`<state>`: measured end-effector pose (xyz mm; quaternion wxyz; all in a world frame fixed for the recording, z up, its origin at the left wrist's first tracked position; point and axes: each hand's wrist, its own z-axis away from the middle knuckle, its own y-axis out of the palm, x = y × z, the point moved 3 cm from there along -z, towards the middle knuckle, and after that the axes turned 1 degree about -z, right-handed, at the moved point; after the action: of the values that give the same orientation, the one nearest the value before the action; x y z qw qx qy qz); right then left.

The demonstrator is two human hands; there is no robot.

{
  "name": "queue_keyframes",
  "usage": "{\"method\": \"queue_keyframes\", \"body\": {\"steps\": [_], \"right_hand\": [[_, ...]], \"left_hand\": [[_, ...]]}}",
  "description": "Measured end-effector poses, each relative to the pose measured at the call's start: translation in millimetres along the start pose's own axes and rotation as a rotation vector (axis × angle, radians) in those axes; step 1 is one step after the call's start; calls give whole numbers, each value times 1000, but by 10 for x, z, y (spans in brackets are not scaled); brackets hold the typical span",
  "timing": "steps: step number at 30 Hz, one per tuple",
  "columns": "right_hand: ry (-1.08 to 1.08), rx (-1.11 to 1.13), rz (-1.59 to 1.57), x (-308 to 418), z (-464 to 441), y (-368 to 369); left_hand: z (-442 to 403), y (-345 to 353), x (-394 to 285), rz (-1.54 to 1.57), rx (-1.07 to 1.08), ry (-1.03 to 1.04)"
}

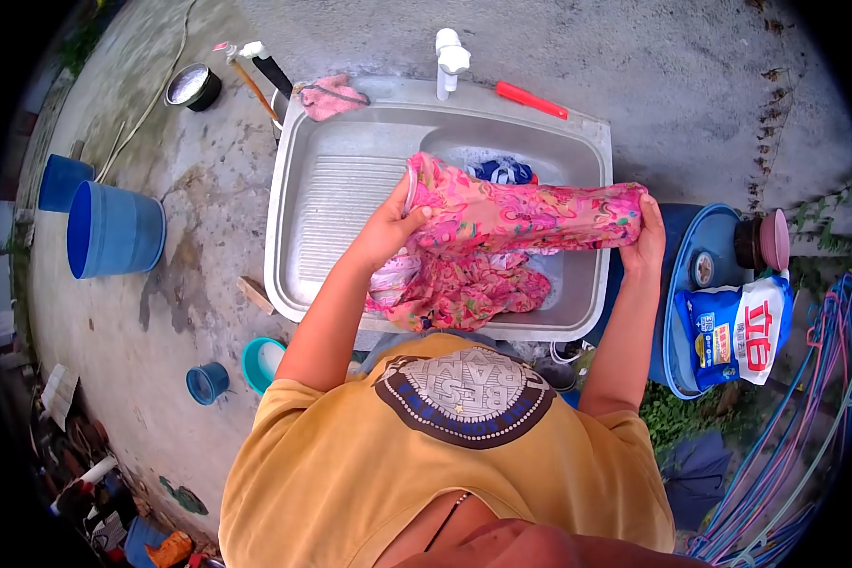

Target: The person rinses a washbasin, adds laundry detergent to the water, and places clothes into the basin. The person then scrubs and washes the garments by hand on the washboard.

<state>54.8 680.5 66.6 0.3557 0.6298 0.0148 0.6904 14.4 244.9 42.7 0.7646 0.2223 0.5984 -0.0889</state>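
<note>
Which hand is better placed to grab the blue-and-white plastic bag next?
Right hand, probably: it's nearer the bag. Both it and the left hand hold the pink floral cloth, so it must release first.

From where I stand, the clearest writing is on a blue-and-white bag (736, 333): two big red Chinese characters, 立白. Smaller print runs beside them and on the bag's yellow panel (722, 344), too small for me to read. On the yellow shirt (445, 466), a dark-edged badge (464, 393) carries pale block capitals and blue lettering; I can't make out the words.
</note>
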Motion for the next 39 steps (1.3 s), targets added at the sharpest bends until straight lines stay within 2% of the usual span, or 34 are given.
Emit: {"method": "queue_keyframes", "body": {"steps": [3,5,6,7,8,10,12,14,16,18,19,21,24,25,29,35,38,39], "right_hand": [[-9,19,34,-51,-27,-70],[-99,-59,360,-245,-214,-419],[-145,-100,524,-322,-284,-579],[-124,-205,941,-333,-198,-473],[-151,-281,1495,-315,-94,-351],[-489,-136,1640,-699,-138,-554],[-441,159,1477,-1491,-249,-690],[-372,264,1549,-1873,-237,-398],[-216,362,1812,-2376,-371,-326],[-35,438,1880,-2687,-421,-205],[60,478,1910,-2817,-443,-205],[-54,444,1957,-2999,-511,-272],[-196,377,1960,-3098,-617,-344],[-223,356,1962,-3113,-662,-366],[-404,257,1955,-3190,-873,-477],[-141,212,1944,-3221,-1141,-501],[63,230,1798,-3194,-1190,-480],[-94,232,1821,-3231,-1207,-516]], "left_hand": [[-31,-5,11,-18,-12,-20],[-128,-114,236,-83,4,-55],[-159,-198,415,-258,-89,-137],[-188,-270,582,-433,-179,-217],[-228,-329,748,-607,-269,-299],[-213,-154,845,-849,-232,-19],[-343,96,1121,-1015,-150,163],[-492,347,1364,-1133,-45,275],[-715,508,1726,-1217,30,232],[-910,632,1856,-1316,108,235],[-1017,647,1968,-1394,170,159],[-1249,621,2184,-1543,301,6],[-1533,522,2372,-1626,381,-209],[-1612,518,2483,-1697,407,-211],[-1846,553,2681,-1656,330,-130],[-2112,634,2862,-1574,240,-97],[-2120,633,2935,-1519,193,-46],[-2116,631,2923,-1513,188,-35]]}}
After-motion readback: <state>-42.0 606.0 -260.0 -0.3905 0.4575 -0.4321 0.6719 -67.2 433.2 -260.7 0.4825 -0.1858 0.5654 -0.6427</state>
